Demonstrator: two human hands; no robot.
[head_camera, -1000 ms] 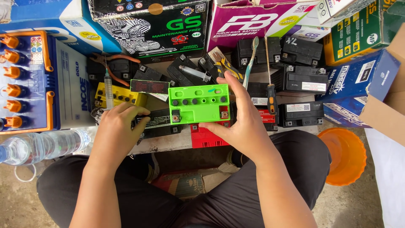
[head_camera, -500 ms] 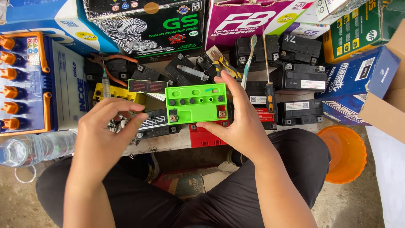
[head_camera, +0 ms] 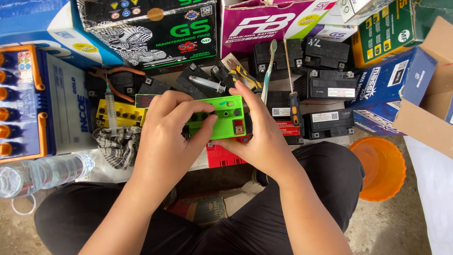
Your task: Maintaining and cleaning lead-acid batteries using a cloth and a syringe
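A bright green small battery (head_camera: 230,119) sits on top of a red battery (head_camera: 224,156) in front of my knees. My right hand (head_camera: 259,139) grips its right end, fingers along the far edge and thumb under the near edge. My left hand (head_camera: 165,137) lies over the battery's left half, with forefinger and thumb pinched at the row of dark filler holes on its top. What the fingertips touch is hidden. The left part of the green battery is covered by that hand.
A checked cloth (head_camera: 115,144), a syringe (head_camera: 110,111) and a yellow battery (head_camera: 123,112) lie to the left. Several black batteries (head_camera: 325,85), a toothbrush (head_camera: 267,71) and a screwdriver (head_camera: 293,104) are behind. An orange bowl (head_camera: 380,167) stands right, a water bottle (head_camera: 42,172) left.
My left hand has left the black battery and cloth at the left and moved right onto the green battery's top. The right hand kept its hold.
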